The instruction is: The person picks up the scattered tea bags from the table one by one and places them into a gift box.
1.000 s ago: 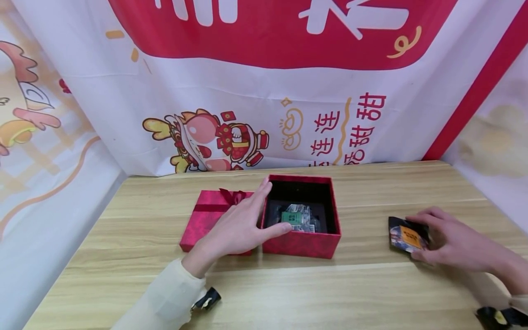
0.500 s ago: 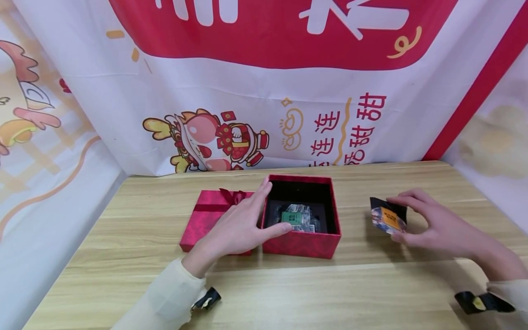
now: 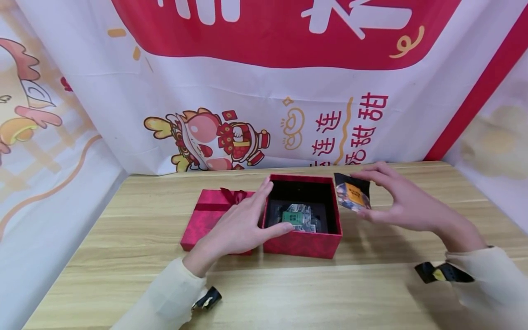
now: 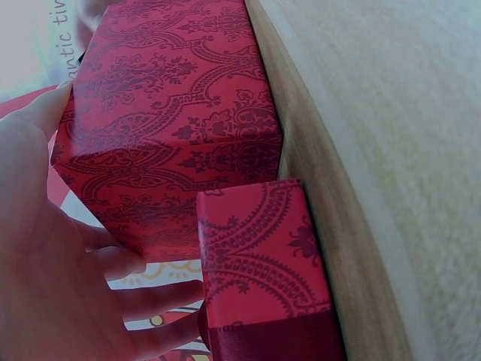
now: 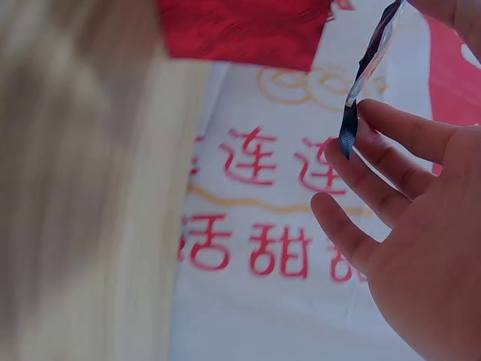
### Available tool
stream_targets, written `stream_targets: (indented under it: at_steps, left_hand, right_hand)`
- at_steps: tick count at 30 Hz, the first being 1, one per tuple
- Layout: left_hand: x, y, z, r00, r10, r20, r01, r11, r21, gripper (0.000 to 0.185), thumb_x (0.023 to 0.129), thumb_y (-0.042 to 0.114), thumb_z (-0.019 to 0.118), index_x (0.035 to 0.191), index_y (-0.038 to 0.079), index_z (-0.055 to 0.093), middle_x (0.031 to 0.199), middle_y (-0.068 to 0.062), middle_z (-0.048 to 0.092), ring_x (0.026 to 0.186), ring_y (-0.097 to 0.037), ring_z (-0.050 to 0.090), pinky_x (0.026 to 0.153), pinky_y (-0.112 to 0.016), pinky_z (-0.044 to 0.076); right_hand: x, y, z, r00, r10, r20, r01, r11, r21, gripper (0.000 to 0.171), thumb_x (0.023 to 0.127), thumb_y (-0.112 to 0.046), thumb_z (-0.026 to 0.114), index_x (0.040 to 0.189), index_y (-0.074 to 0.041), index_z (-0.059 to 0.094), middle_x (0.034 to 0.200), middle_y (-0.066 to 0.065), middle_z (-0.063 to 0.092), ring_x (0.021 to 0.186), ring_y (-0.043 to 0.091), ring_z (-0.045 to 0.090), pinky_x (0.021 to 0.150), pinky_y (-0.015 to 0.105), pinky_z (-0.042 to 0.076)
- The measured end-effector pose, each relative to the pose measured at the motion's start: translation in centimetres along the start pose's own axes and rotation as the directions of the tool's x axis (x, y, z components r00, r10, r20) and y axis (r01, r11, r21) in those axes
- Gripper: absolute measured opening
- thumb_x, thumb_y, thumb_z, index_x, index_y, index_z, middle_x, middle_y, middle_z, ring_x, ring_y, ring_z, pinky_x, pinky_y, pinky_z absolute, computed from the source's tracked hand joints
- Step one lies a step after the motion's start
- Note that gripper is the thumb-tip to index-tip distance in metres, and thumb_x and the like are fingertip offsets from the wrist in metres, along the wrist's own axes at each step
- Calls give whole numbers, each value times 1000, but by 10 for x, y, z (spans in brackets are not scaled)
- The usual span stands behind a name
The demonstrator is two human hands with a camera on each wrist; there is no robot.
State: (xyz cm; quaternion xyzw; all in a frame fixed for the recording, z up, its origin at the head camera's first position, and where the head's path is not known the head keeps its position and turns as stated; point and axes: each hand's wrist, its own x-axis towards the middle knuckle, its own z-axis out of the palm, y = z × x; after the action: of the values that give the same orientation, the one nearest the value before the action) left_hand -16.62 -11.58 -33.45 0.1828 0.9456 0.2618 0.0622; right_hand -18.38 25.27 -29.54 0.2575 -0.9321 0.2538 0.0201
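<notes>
An open red gift box (image 3: 303, 243) stands mid-table, and a few small wrapped packets (image 3: 298, 217) lie on its black lining. My left hand (image 3: 243, 223) rests against the box's left wall with straight fingers, thumb on the front rim; the left wrist view shows the box (image 4: 169, 113) beside that hand (image 4: 52, 286). My right hand (image 3: 396, 197) pinches a small dark packet with an orange label (image 3: 352, 192) in the air beside the box's right rim. In the right wrist view the packet (image 5: 368, 71) shows edge-on at the fingertips.
The red lid with a ribbon bow (image 3: 210, 213) lies left of the box, partly under my left hand; the left wrist view shows the lid (image 4: 263, 263) too. Printed red-and-white banners (image 3: 264, 82) wall in the wooden table (image 3: 288, 293) at back and both sides.
My right hand picked the dark packet up off the table at the right and carried it up and leftward to the box's right rim. My left hand stayed still.
</notes>
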Motion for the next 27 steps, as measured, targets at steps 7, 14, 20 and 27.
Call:
stream_targets:
  at_steps: [7, 14, 20, 27]
  left_hand:
    - [1, 1, -1, 1000, -5, 2, 5, 1000, 0, 113, 86, 87, 58, 172, 35, 8, 178, 20, 4, 163, -26, 30, 125, -63, 36]
    - [1, 1, -1, 1000, -14, 5, 14, 1000, -12, 112, 86, 88, 58, 171, 37, 6, 179, 16, 9, 163, -28, 31, 125, -64, 36]
    - [0, 1, -1, 1000, -23, 2, 23, 1000, -14, 112, 85, 88, 58, 171, 38, 6, 179, 8, 19, 160, -29, 36, 123, -65, 39]
    - [0, 2, -1, 1000, -26, -3, 26, 1000, -12, 113, 85, 88, 58, 171, 39, 4, 178, 6, 23, 159, -29, 38, 123, -62, 40]
  right_hand:
    - [27, -30, 6, 1000, -7, 9, 7, 1000, 10, 77, 84, -47, 87, 152, -29, 57, 149, -2, 49, 133, 27, 52, 105, 64, 54]
    - [50, -44, 25, 997, -60, 46, 56, 996, 75, 76, 86, -47, 85, 154, -27, 55, 151, -2, 47, 137, 26, 49, 111, 65, 50]
    - [62, -49, 44, 994, -80, 68, 73, 992, 99, 78, 86, -49, 84, 155, -26, 54, 154, 1, 46, 137, 29, 49, 113, 64, 48]
    - [68, -50, 60, 990, -116, 79, 111, 991, 69, 78, 85, -47, 84, 153, -20, 56, 150, 1, 49, 131, 25, 54, 113, 56, 50]
